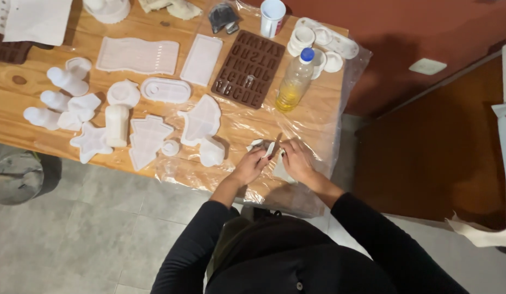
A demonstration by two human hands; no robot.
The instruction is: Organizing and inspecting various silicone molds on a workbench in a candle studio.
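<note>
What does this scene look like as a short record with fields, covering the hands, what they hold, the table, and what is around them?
left hand: gripping a small white mould
right hand: on the same mould, fingers bent
surface: wooden table under clear plastic sheet
nearby: bottle of yellow liquid, brown letter mould, white mug
to the left: tree-shaped mould, star-shaped mould
</note>
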